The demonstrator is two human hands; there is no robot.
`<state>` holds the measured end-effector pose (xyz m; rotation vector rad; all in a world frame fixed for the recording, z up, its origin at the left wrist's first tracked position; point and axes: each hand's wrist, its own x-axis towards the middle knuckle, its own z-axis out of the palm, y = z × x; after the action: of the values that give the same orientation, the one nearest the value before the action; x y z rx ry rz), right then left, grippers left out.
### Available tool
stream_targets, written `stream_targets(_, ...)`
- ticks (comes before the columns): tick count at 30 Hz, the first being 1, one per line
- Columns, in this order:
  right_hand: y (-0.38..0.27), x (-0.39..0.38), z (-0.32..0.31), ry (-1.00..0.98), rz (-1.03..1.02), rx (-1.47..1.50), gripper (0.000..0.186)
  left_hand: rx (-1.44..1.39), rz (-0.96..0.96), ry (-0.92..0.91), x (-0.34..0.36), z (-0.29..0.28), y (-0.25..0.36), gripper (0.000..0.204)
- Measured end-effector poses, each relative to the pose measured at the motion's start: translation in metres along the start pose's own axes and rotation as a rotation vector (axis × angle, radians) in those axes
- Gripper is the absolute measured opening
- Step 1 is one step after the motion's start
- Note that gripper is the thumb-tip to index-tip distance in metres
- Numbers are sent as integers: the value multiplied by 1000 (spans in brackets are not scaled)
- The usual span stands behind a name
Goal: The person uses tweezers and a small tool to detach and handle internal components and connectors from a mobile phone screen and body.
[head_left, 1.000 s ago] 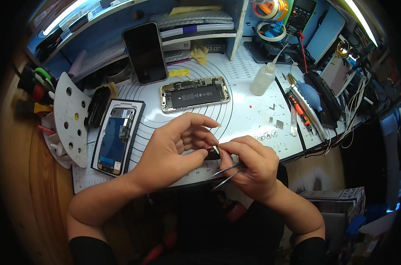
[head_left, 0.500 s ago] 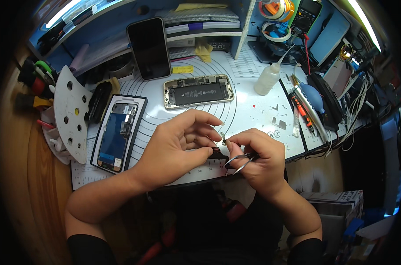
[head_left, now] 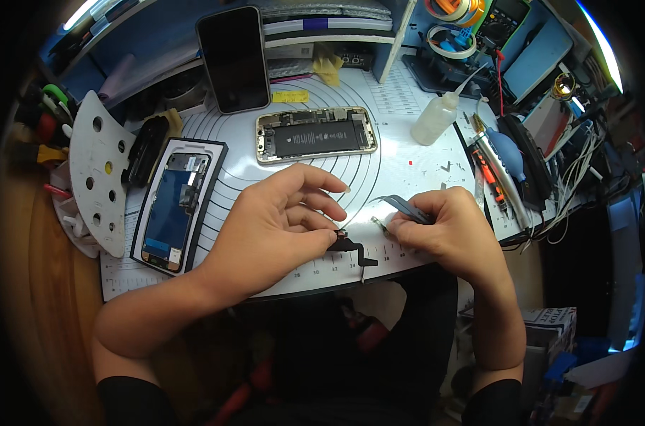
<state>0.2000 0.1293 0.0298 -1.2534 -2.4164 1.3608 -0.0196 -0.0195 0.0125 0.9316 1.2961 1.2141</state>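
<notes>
My left hand [head_left: 280, 227] pinches a small black flex cable [head_left: 349, 246] between thumb and curled fingers; its bent tail hangs out over the front edge of the mat. Index finger raised, it stays clear of the part. My right hand [head_left: 447, 231] holds dark tweezers [head_left: 406, 209] lying across its fingers, tips pointing left. Between that thumb and finger sits a small shiny, greenish strip [head_left: 379, 224], apart from the black cable. Beyond both hands lies an opened phone body [head_left: 315, 136], its black battery and inner boards exposed.
A phone screen assembly [head_left: 172, 216] rests in an open box at left. A dark phone [head_left: 234, 60] stands propped at the back. To the right are a dropper bottle [head_left: 436, 119], a blue air blower [head_left: 503, 151], a screwdriver [head_left: 491, 181] and cables. A holed white tool holder [head_left: 95, 174] stands far left.
My right hand has drawn right, away from my left, taking the small strip from beside the black cable. The tweezers have swung to point up-left. The whole view has shifted slightly.
</notes>
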Motion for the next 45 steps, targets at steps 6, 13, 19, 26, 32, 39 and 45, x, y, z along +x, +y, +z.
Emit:
stream_targets(6, 4, -10, -5, 184, -59, 69, 25, 6, -20, 15, 0, 1, 2, 51)
stream_targets(13, 10, -49, 7, 393, -134, 217, 11, -9, -59, 30, -2, 3, 9, 51)
stream_targets(19, 23, -64, 39, 378, -410, 166, 17, -51, -81, 38, -4, 5, 5, 52)
stream_targets(26, 23, -49, 78, 543, -793, -70, 41, -74, -77, -3, -6, 5, 1, 52)
stream_targets(32, 27, -44, 82, 520, -765, -53, 42, -76, -86, -10, -7, 5, 1, 53)
stream_targets(39, 29, -42, 81, 505, -775, -65, 43, -78, -93, -8, -8, 6, 2, 53)
stream_targets(45, 30, -43, 80, 496, -771, -74, 45, -69, -67, -31, -8, 6, 3, 53)
